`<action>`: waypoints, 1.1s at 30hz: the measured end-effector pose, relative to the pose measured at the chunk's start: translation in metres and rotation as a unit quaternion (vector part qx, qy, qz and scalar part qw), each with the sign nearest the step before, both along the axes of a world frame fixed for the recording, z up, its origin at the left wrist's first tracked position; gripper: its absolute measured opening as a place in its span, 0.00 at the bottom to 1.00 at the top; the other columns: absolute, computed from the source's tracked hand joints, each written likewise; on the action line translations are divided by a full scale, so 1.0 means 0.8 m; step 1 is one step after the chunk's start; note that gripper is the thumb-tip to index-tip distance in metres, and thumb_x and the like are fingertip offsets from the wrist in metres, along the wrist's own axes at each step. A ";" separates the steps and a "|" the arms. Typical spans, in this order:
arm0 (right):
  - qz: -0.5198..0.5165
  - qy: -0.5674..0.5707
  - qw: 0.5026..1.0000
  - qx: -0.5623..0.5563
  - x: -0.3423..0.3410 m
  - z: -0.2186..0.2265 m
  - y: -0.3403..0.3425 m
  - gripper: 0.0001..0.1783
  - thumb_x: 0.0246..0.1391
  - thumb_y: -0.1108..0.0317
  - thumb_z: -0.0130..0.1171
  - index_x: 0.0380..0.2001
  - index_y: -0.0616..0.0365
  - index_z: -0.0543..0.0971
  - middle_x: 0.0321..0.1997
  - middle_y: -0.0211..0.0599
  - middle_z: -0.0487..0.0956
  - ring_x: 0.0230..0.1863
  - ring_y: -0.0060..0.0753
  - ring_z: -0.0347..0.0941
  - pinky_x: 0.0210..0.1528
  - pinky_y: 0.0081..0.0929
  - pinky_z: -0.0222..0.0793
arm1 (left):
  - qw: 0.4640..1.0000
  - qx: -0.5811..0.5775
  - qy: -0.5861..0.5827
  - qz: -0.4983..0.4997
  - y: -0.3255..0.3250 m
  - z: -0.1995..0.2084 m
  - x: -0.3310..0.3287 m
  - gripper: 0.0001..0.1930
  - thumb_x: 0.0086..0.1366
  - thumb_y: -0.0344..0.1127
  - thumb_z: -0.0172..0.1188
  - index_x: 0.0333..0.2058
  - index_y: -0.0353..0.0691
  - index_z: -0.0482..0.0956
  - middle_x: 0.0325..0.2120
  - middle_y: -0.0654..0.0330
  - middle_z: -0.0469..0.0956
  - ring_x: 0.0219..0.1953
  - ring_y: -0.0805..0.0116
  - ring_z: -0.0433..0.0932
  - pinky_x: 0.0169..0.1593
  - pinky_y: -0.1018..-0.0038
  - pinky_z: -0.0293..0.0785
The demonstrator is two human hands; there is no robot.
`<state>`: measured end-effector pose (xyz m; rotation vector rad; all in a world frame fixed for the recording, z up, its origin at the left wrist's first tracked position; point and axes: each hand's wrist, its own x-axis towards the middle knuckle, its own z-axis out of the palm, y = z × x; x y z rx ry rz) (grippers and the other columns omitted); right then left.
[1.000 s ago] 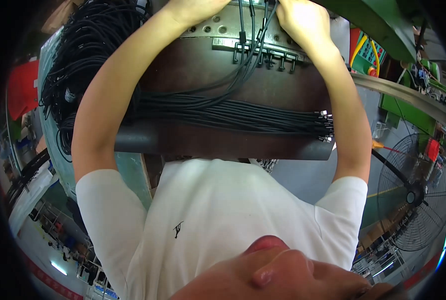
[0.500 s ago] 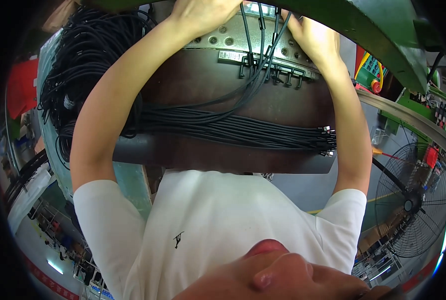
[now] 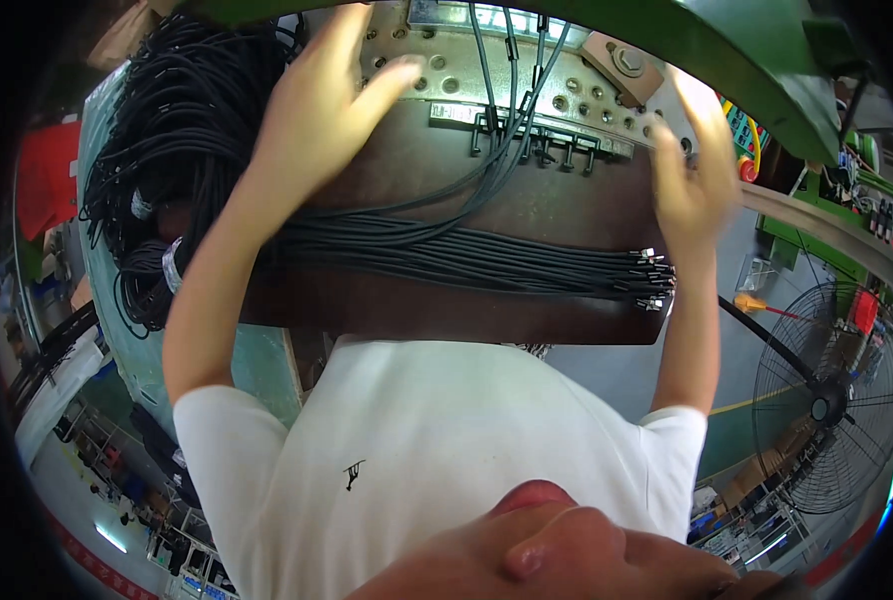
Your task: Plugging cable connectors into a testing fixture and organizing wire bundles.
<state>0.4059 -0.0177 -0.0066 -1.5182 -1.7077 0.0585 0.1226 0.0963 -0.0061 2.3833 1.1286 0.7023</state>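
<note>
My left hand is raised beside the left part of the perforated metal plate. Its thumb points away from the fingers, and it holds nothing. On the plate's right side my right hand, a little blurred, has thumb and fingers apart with nothing between them. Between the hands, several black cables run up over a metal bar with black hooked holders; their upper ends are hidden behind the green machine frame. Nearer me lies a bundle of black cables, its small metal-tipped connectors at the right.
A large heap of black cables fills the left side. The green machine frame arches overhead. A bolted metal block sits on the plate. At right are a red button and a standing fan. The brown board ends before my shirt.
Both hands have come away from the plate and cables toward me, the left to the left and the right outward. The cables still hang over the bar.
</note>
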 end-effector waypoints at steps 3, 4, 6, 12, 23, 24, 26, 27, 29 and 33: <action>-0.169 0.121 0.968 0.137 0.060 -0.035 -0.199 0.11 0.66 0.73 0.41 0.45 0.66 0.71 0.45 0.47 0.77 0.50 0.40 0.73 0.58 0.36 0.67 | 0.880 -0.400 -0.023 -0.255 -0.107 0.044 -0.111 0.21 0.63 0.38 0.55 0.54 0.38 0.73 0.52 0.47 0.73 0.57 0.52 0.71 0.58 0.65 0.67; -0.264 0.196 0.936 0.123 0.080 -0.054 -0.245 0.16 0.64 0.73 0.42 0.53 0.65 0.67 0.46 0.46 0.75 0.48 0.39 0.72 0.54 0.32 0.68 | 0.791 -0.561 0.097 -0.222 -0.152 0.049 -0.139 0.20 0.65 0.40 0.52 0.52 0.37 0.74 0.51 0.47 0.74 0.56 0.54 0.72 0.58 0.65 0.67; -0.412 0.053 0.902 -0.114 0.059 -0.090 -0.286 0.14 0.61 0.74 0.48 0.49 0.65 0.70 0.52 0.44 0.72 0.53 0.36 0.68 0.59 0.34 0.63 | 0.825 -0.495 0.234 -0.143 -0.238 -0.006 -0.152 0.17 0.65 0.41 0.51 0.44 0.34 0.77 0.44 0.46 0.77 0.48 0.50 0.75 0.52 0.59 0.69; -0.236 0.055 0.895 -0.376 0.002 -0.273 -0.405 0.20 0.55 0.72 0.56 0.51 0.64 0.70 0.52 0.41 0.72 0.52 0.36 0.66 0.57 0.31 0.61 | 0.910 -0.328 0.253 0.015 -0.273 -0.133 -0.182 0.16 0.64 0.37 0.50 0.47 0.36 0.74 0.45 0.46 0.75 0.48 0.48 0.73 0.52 0.59 0.67; -0.198 0.145 0.937 -0.251 -0.026 -0.201 -0.320 0.16 0.57 0.69 0.55 0.47 0.63 0.71 0.47 0.43 0.74 0.47 0.40 0.69 0.51 0.35 0.65 | 0.945 -0.259 0.195 0.040 -0.268 -0.155 -0.188 0.16 0.64 0.35 0.50 0.49 0.40 0.74 0.50 0.50 0.72 0.54 0.51 0.69 0.57 0.61 0.64; -0.215 0.108 0.944 -0.227 -0.028 -0.198 -0.317 0.11 0.54 0.71 0.56 0.40 0.63 0.74 0.40 0.43 0.76 0.41 0.42 0.71 0.44 0.37 0.67 | 0.947 -0.256 0.193 0.034 -0.267 -0.167 -0.189 0.16 0.64 0.35 0.50 0.49 0.40 0.74 0.50 0.50 0.72 0.54 0.51 0.69 0.57 0.61 0.64; -0.225 0.018 0.951 -0.210 -0.028 -0.196 -0.316 0.06 0.52 0.72 0.56 0.33 0.62 0.77 0.31 0.43 0.78 0.33 0.47 0.73 0.36 0.39 0.69 | 0.962 -0.239 0.116 0.060 -0.264 -0.165 -0.183 0.13 0.63 0.31 0.52 0.45 0.35 0.75 0.44 0.49 0.75 0.47 0.53 0.73 0.52 0.64 0.68; -0.223 0.027 0.953 -0.206 -0.026 -0.200 -0.318 0.06 0.51 0.73 0.56 0.33 0.62 0.77 0.31 0.43 0.78 0.33 0.47 0.73 0.35 0.40 0.69 | 0.959 -0.211 0.185 0.031 -0.261 -0.161 -0.183 0.13 0.64 0.32 0.52 0.45 0.35 0.75 0.44 0.50 0.75 0.48 0.54 0.73 0.52 0.64 0.69; -0.221 0.040 0.954 -0.200 -0.025 -0.202 -0.317 0.06 0.50 0.73 0.56 0.33 0.62 0.77 0.31 0.44 0.78 0.33 0.48 0.73 0.35 0.40 0.69 | 0.963 -0.201 0.175 0.039 -0.262 -0.166 -0.183 0.13 0.64 0.32 0.52 0.46 0.35 0.75 0.45 0.50 0.75 0.48 0.54 0.73 0.52 0.64 0.68; -0.222 -0.033 0.945 -0.237 -0.027 -0.167 -0.312 0.07 0.49 0.72 0.58 0.33 0.61 0.78 0.31 0.46 0.79 0.34 0.53 0.74 0.36 0.41 0.70 | 0.967 -0.173 0.184 0.044 -0.265 -0.159 -0.181 0.16 0.63 0.39 0.51 0.48 0.42 0.76 0.48 0.51 0.75 0.51 0.49 0.71 0.55 0.59 0.65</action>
